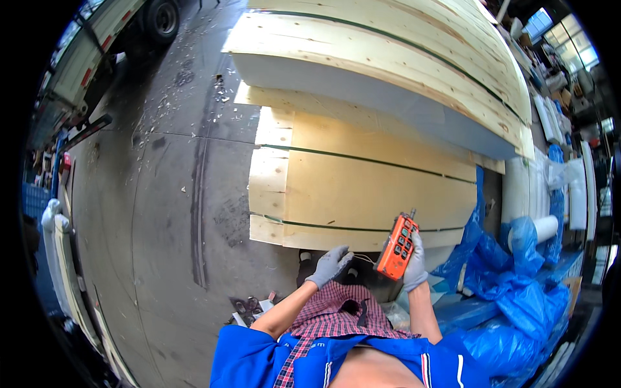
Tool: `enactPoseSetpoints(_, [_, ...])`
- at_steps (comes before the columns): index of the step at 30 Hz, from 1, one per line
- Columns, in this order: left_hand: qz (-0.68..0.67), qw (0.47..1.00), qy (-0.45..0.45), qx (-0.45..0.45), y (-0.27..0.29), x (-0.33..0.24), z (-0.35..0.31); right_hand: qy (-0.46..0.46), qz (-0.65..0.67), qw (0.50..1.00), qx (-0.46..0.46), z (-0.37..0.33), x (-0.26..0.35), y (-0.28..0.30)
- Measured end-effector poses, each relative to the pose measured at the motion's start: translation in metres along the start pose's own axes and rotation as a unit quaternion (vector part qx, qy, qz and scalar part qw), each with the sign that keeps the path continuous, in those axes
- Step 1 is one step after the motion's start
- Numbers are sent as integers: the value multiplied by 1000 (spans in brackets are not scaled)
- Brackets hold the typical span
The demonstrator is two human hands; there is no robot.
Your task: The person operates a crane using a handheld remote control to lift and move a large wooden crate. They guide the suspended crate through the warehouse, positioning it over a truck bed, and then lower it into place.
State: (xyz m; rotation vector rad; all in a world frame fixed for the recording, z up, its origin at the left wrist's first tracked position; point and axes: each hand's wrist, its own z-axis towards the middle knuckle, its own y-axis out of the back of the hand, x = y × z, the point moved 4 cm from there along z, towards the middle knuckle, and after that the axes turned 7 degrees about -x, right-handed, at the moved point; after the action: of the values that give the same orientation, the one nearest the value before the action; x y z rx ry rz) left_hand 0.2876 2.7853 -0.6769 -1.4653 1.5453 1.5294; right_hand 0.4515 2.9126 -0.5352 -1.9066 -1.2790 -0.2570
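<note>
My right hand [416, 264], in a pale grey work glove, is wrapped round an orange crane remote control [396, 248]. Its black buttons face up, and a short antenna stub points away from me. A thin pale cord [365, 258] runs from the remote's lower left side toward my left hand [331, 265]. That hand, gloved too, hovers with its fingers stretched toward the remote and nothing visible in them. Just beyond both hands lies a low wooden crate [381, 187] with a plywood top and dark green straps.
A taller strapped stack of boards [388, 55] stands on the far side. Blue plastic sheeting [517, 304] is heaped at the right, near white wrapped rolls [543, 229]. A truck wheel [162, 19] shows at the far left, and wood scraps [220, 87] litter the concrete floor.
</note>
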Motion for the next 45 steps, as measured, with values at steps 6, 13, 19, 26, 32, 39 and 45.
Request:
enactPoseSetpoints(6, [71,997,-18,-11,19,-32,27,-65,67,995,24,-1,-15,38])
enactPoseSetpoints(13, [79,992,-68,-66,0,-85,110,-50,81,995,25,27,36,97])
enactPoseSetpoints(19, [151,983,-100,7,-80,-117,180,-64,160,985,26,57,90,164])
enactPoseSetpoints(26, [365,889,-278,-15,-158,-30,342,25,189,980,-52,129,87,244])
enactPoseSetpoints(32, [153,969,-187,-56,-205,-33,386,-5,321,941,-106,178,14,296])
enactPoseSetpoints(39, [-502,860,87,6,-161,-43,391,-9,390,917,-84,190,-14,298])
enactPoseSetpoints(45, [-502,827,133,217,-147,-59,410,-4,403,913,-62,207,-39,305])
